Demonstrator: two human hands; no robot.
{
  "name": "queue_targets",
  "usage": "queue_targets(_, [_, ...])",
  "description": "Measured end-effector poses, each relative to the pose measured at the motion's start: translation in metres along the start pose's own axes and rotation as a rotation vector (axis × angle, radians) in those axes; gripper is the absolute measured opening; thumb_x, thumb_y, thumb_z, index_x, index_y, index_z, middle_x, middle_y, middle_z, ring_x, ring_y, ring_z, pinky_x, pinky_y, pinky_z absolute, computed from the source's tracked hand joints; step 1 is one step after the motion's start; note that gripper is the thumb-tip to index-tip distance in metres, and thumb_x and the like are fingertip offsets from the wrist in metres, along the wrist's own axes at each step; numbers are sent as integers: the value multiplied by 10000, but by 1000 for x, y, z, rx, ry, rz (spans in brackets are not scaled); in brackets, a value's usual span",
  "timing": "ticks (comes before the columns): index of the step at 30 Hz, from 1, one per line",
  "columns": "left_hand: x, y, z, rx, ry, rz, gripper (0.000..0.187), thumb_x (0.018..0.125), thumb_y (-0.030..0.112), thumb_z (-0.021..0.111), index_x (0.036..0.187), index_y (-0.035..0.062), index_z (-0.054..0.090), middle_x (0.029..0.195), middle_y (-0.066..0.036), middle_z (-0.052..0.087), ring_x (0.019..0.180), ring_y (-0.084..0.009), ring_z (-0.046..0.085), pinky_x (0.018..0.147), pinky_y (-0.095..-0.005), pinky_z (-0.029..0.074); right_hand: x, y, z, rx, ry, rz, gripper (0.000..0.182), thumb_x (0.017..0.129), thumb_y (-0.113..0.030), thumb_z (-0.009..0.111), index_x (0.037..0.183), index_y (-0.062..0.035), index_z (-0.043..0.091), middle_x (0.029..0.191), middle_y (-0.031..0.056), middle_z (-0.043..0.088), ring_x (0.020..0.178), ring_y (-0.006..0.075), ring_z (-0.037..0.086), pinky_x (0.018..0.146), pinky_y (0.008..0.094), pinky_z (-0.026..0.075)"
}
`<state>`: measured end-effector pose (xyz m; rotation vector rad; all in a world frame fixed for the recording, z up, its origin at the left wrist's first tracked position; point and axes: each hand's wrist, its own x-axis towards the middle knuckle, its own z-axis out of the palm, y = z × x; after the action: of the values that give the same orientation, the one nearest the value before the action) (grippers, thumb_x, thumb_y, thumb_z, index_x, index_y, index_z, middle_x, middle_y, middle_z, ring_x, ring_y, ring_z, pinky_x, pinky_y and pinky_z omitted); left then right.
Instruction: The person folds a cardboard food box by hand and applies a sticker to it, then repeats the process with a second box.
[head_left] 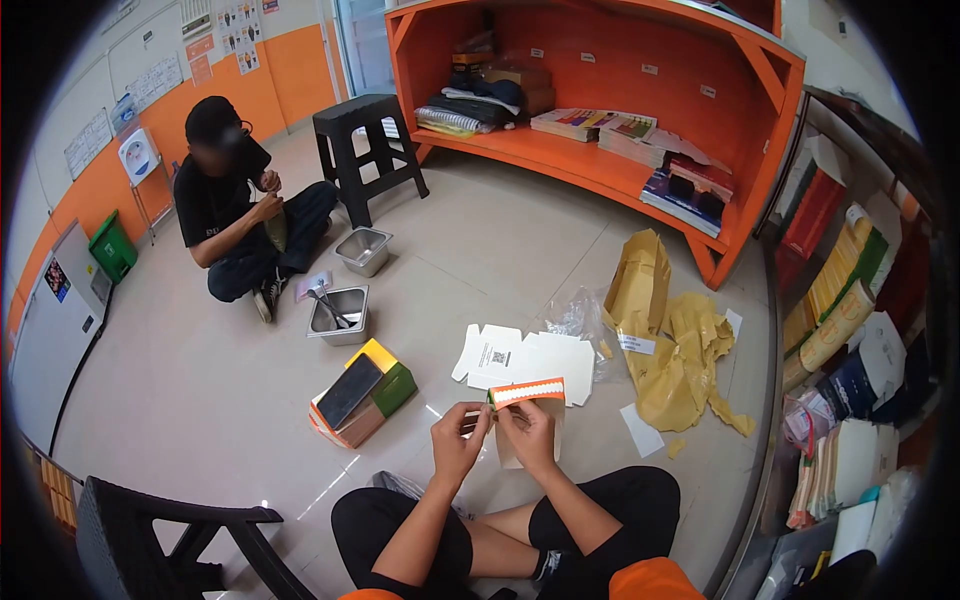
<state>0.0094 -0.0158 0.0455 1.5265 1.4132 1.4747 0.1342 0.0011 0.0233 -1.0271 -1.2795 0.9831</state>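
Observation:
My left hand (459, 438) and my right hand (530, 430) meet above my crossed legs, both closed on a small carton (530, 392) with an orange and white edge. The carton's paler part hangs below my right hand. Just beyond it, a flattened white box (535, 360) with a printed code lies on the floor. Left of my hands, a dark phone (352, 388) rests on an orange, yellow and green box (396, 390). Exactly what my fingertips pinch is too small to tell.
A person (240, 200) sits cross-legged at the left near two metal containers (362, 250). Black stools (370, 150) stand behind and at lower left. Torn brown paper (675, 370) and clear plastic (580, 315) lie on the right, below an orange shelf (590, 165).

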Motion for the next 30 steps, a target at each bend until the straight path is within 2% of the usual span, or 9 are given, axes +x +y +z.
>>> queue_targets(7, [4,-5,-3,241,27,303,52,820,36,678,849,-4,662,836,-111,683,692,-213,683,629,-293,581,0,-4,-2,-67,-79,-13,157,878,-13,609,1006,75,633,940,112,691,871,153,675,766,265,561])
queue_targets(13, [8,-3,-10,89,-77,209,91,809,17,682,896,-9,682,876,-119,657,747,-236,675,661,-281,581,1,-4,-6,-124,-126,30,160,893,-18,591,1029,61,623,955,94,684,892,144,665,777,258,547])
queue_targets(16, [9,-10,-8,175,-99,446,119,801,21,697,915,-14,693,912,-118,647,792,-209,673,667,-277,585,2,11,-5,-26,-89,57,162,907,-13,570,1050,56,602,967,83,673,893,130,655,787,248,533])
queue_targets(19, [2,-9,-5,7,-71,123,100,811,18,697,909,9,712,936,-101,659,873,-182,657,739,-280,562,1,12,-3,53,-115,62,124,925,-10,545,1027,55,574,963,83,661,880,118,646,785,244,530])
queue_targets(22, [2,-1,-7,-198,-69,-59,131,782,17,719,910,-10,706,941,-119,648,896,-198,655,789,-310,544,3,12,0,137,-91,31,92,907,-18,573,964,55,576,889,103,678,843,141,673,717,274,560])
queue_targets(23, [4,-18,-8,-148,-90,63,111,798,14,708,908,2,703,997,-116,639,970,-202,642,876,-333,515,4,12,0,155,-83,68,79,914,-23,564,948,48,572,886,107,675,836,147,674,720,274,558])
queue_targets(26, [7,-14,-6,15,-52,244,118,835,25,683,952,11,685,1079,-101,614,1018,-189,617,924,-324,497,4,11,-2,27,-81,7,78,924,-21,543,952,49,561,881,110,673,819,150,676,712,277,559])
queue_targets(29, [5,-11,0,-480,-149,-5,138,867,40,660,1002,13,664,1179,-91,565,1043,-186,595,927,-321,483,2,11,-1,173,-102,27,122,944,-32,523,1039,42,539,960,95,657,869,137,655,763,267,534])
queue_targets(30, [4,-13,-1,-504,-162,-32,143,867,31,655,1009,11,649,1176,-96,557,1041,-182,591,921,-311,485,2,10,1,210,-99,24,138,949,-36,519,1062,41,535,982,91,651,887,133,649,780,265,527])
